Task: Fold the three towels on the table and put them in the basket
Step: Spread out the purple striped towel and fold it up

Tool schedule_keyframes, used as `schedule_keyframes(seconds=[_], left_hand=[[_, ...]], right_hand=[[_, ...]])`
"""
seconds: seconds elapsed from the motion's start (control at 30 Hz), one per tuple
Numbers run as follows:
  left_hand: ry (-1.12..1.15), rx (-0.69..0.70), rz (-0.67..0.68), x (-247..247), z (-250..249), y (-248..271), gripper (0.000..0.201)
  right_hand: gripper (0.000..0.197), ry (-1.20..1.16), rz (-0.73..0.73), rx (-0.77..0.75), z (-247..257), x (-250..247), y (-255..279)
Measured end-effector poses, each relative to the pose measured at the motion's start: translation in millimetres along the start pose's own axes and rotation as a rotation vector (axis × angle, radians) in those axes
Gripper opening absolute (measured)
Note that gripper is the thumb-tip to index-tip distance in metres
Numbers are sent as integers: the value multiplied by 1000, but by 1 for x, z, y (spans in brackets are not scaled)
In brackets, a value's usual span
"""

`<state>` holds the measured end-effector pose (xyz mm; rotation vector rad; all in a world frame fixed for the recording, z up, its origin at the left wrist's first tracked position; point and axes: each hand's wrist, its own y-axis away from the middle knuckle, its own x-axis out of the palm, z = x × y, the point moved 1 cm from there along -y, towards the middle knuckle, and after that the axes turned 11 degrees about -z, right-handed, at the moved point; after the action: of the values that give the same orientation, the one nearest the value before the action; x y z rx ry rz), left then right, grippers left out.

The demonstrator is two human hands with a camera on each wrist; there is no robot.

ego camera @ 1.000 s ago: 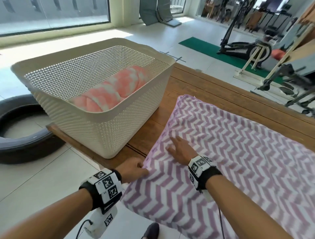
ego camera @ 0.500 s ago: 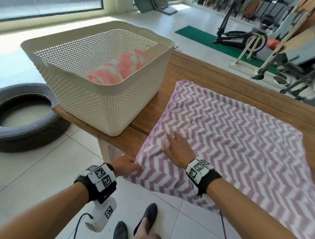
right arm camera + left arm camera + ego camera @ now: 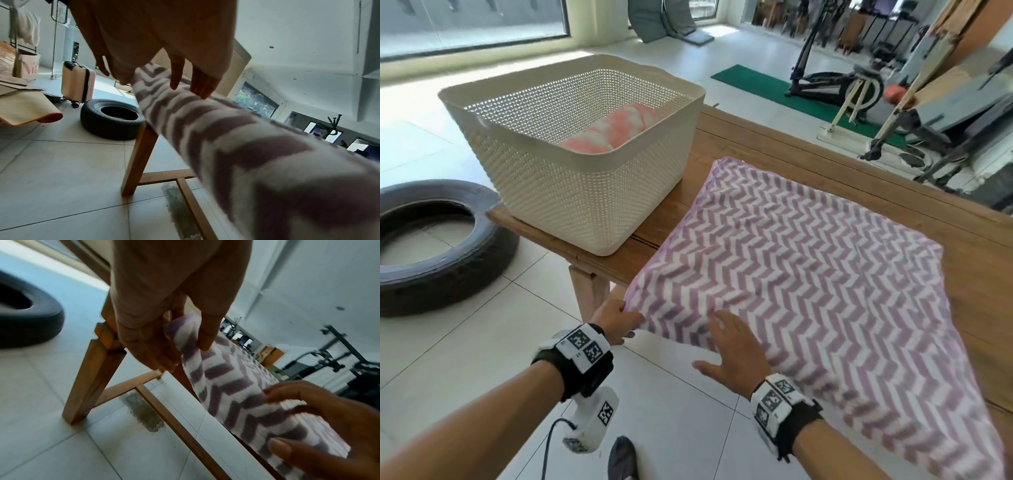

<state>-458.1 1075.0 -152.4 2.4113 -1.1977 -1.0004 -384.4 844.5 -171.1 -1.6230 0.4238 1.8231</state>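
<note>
My left hand pinches the purple chevron towel corner overhanging the wooden table; right hand flat, fingers spread. Carry corner across squarely, matching edges, before basket.

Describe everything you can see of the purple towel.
The purple towel is soft, with a purple-and-white zigzag. It lies spread on the wooden table, right of the basket, its near edge hanging over. The left hand pinches its near left corner; the right hand rests flat on it.
</note>
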Motion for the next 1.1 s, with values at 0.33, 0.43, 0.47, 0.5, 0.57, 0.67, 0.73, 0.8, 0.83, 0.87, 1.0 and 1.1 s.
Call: schedule_keyframes(seconds=[0.33, 0.43, 0.47, 0.5, 0.57, 0.67, 0.73, 0.8, 0.83, 0.87, 1.0, 1.1], left_hand=[[699, -56, -171, -20, -11, 61, 3], [676, -25, -220, -19, -14, 65, 11], [674, -16, -244, -19, -15, 65, 14], [668, -2, -269, -20, -17, 64, 17], [661, 40, -314, -22, -20, 61, 21], [643, 134, -366, -27, -30, 60, 18], [657, 188, -341, -29, -40, 66, 14], [670, 243, -304, -29, -50, 71, 17], [686, 272, -282, -29, -56, 75, 22], [692, 298, -256, -29, -60, 77, 28], [637, 419, -70, -30, -76, 90, 46], [531, 509, -27, -37, -83, 89, 34]], right_hand=[[48, -1307, -68, 1298, 28, 16, 29], [46, -1463, -447, 1410, 20, 14, 32], [43, -1474, -505, 1400, 20, 12, 32], [41, -1462, -518, 1397, 21, 10, 34], [35, -1410, -497, 1392, 23, 2, 38], [29, -1128, -299, 1257, 30, -21, 42], [34, -788, -209, 996, 35, -36, 40], [37, -440, -245, 738, 42, -48, 33], [37, -357, -277, 631, 48, -54, 28], [48, -318, -285, 538, 54, -57, 21], [60, -283, -302, 334, 81, -67, -14], [30, -252, -291, 303, 97, -67, -32]])
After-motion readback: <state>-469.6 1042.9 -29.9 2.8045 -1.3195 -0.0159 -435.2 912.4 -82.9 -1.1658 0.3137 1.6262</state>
